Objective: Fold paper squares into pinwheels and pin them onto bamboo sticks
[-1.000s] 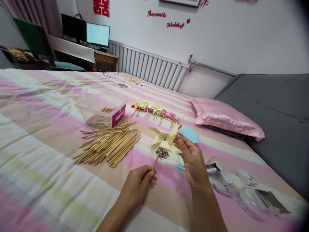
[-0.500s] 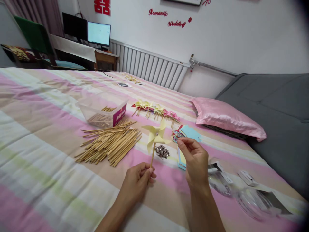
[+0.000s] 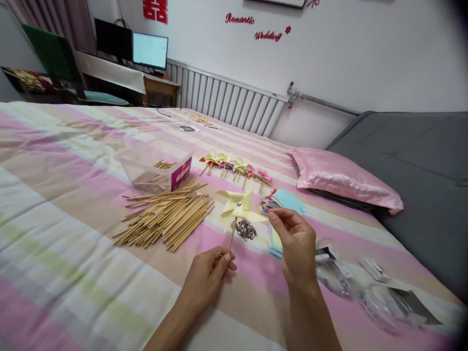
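My left hand (image 3: pixel 210 279) pinches the lower end of a wooden stick that carries a pale yellow paper pinwheel (image 3: pixel 237 207), held upright above the striped bedspread. My right hand (image 3: pixel 295 242) is just right of the pinwheel, fingertips curled together close to one blade tip, holding nothing I can see. Under the pinwheel lies a small heap of silver pins (image 3: pixel 245 229). A stack of coloured paper squares (image 3: pixel 281 202) sits behind my right hand.
A pile of wooden sticks (image 3: pixel 166 219) lies left of the pinwheel, with a clear plastic box (image 3: pixel 155 168) of sticks behind it. A row of finished pinwheels (image 3: pixel 236 168) lies further back. A pink pillow (image 3: pixel 343 178) and clear plastic packets (image 3: pixel 369 287) are on the right.
My right hand let go of the pinwheel's blade and drew back slightly to the right. The pinwheel's blades have turned, and my left hand keeps the stick upright.
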`<state>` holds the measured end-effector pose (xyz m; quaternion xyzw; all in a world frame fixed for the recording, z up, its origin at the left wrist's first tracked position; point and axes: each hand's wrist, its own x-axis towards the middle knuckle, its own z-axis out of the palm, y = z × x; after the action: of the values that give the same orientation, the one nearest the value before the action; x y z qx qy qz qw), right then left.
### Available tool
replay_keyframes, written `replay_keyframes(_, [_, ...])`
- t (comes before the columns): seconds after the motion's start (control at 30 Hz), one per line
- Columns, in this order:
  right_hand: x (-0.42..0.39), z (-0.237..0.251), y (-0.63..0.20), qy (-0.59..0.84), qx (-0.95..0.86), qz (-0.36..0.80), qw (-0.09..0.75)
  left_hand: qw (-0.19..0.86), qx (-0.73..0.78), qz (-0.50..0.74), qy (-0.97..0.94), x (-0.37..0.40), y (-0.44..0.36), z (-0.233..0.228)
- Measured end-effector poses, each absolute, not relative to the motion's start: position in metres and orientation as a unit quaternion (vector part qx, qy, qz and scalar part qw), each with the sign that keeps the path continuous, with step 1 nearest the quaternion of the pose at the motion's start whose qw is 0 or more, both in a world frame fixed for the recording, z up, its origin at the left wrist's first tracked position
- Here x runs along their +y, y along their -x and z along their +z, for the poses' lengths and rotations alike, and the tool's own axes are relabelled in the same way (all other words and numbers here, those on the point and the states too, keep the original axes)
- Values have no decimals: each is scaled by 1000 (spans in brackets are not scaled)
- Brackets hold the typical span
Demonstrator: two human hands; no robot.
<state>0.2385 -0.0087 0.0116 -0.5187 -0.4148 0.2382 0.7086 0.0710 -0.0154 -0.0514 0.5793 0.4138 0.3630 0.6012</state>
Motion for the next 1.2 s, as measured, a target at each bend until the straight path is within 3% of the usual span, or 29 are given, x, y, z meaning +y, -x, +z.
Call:
replay_keyframes(0.27, [-9,12,-238,535,-441,206,690,509,454,348,-643,-16,-70,-52])
replay_keyframes(0.47, [-15,19,-242,574,-617,-66,533,430,510,337,-665,-17,-68,-45])
replay_keyframes(0.53, [-15,19,-245,571,-644,-101,498,381,541,335,-670,-17,-67,-45])
replay_keyframes(0.73, [-11,12,-254,595,-663,-115,439,282,546,379,-692,-14,-65,-52])
replay_keyframes(1.2, [-11,14,-266,610,-677,-48,408,321,534,419,-660,-11,-64,-51])
